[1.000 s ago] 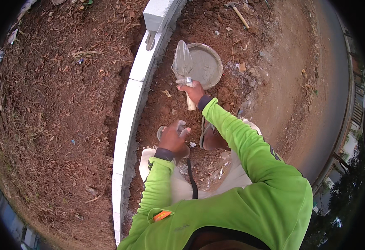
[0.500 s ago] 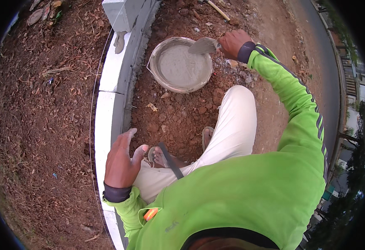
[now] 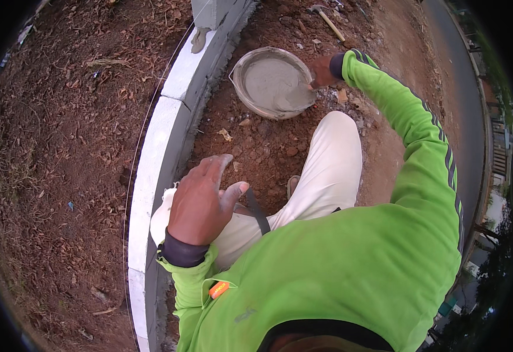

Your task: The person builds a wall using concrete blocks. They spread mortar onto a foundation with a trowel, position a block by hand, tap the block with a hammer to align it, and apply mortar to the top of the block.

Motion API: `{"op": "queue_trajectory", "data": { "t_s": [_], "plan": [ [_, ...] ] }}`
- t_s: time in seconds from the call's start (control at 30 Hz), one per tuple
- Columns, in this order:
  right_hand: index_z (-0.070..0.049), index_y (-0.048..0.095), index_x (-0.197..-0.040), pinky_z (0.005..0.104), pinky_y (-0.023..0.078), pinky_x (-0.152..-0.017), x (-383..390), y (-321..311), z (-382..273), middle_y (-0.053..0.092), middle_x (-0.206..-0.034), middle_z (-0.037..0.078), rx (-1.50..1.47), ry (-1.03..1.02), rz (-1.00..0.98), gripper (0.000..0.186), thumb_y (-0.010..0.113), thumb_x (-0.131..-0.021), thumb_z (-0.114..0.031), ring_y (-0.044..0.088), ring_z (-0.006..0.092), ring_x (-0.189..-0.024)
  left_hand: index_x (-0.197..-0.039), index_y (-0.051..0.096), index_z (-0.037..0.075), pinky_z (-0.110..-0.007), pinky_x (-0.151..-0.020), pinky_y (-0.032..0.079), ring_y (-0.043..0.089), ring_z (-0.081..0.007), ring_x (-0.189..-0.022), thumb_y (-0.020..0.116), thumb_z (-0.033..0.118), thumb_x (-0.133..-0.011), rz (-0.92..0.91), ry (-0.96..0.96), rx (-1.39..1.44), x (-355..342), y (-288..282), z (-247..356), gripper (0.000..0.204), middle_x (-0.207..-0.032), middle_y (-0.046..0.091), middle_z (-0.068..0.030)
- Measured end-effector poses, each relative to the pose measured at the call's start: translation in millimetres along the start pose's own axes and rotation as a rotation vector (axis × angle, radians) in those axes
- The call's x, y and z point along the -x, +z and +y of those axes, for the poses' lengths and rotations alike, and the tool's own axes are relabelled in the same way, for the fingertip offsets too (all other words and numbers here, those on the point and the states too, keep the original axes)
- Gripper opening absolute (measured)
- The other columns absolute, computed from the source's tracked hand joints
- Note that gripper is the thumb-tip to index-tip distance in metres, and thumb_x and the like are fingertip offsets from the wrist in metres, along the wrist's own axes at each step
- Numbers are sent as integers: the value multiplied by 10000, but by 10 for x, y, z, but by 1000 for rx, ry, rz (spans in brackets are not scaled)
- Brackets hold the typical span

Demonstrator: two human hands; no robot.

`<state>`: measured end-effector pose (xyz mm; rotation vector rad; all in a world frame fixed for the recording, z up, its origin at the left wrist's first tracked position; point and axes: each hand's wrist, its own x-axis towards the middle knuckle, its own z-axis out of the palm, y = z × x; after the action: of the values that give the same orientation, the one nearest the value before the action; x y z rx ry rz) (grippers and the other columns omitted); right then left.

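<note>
My right hand grips a trowel by its handle at the right rim of a round bucket. The trowel's blade lies tilted in the wet grey mortar that fills much of the bucket. Over my bent leg, my left hand hangs with thumb and fingers apart and nothing in it. It is close to the kerb wall, whose top is white and whose inner side is grey.
A taut string runs along the kerb's outer edge. A pale block stands on the kerb beyond a mortar smear. A hammer lies on the red soil past the bucket. Dry leaves cover the ground at left; a road runs at right.
The trowel has gone from the bucket's far right rim down into the mortar at its near right side. My left hand has shifted right, away from the kerb. The view has shifted too.
</note>
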<state>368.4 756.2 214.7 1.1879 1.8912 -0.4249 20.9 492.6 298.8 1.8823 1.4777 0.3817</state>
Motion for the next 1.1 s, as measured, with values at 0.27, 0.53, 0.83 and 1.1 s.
{"op": "queue_trajectory", "data": {
  "t_s": [0.27,0.53,0.83,1.1],
  "plan": [
    [-9,735,-1093,428,539,-889,392,875,423,703,-993,172,-839,-105,246,736,641,-900,-713,676,261,-946,-1346,598,32,-457,-995,492,614,-416,-1177,758,235,-912,-27,4,0,47,47,6,505,-1276,649,-198],
    [17,711,-1093,404,515,-890,352,1336,474,667,-928,101,-1042,-172,524,629,619,-975,-594,639,216,-930,-1339,593,10,-477,-986,495,612,-429,-1173,754,277,-918,-113,8,-12,-8,92,40,523,-1280,646,-217],
    [-92,551,-1123,278,441,-457,-106,509,-1647,548,-718,15,-1762,-431,491,301,601,-1042,-378,516,113,-520,-1315,603,-4,-486,-960,506,631,-436,-1121,744,304,-926,-95,100,0,-21,198,30,516,-1226,660,-239],
    [-123,545,-1064,313,495,-608,-1004,27,-2917,542,-848,42,-2818,-985,-196,403,508,-1058,-525,529,153,-659,-1328,611,56,-475,-900,522,646,-433,-1052,740,264,-932,36,201,95,-43,50,197,466,-1186,669,-203]
  ]
}}
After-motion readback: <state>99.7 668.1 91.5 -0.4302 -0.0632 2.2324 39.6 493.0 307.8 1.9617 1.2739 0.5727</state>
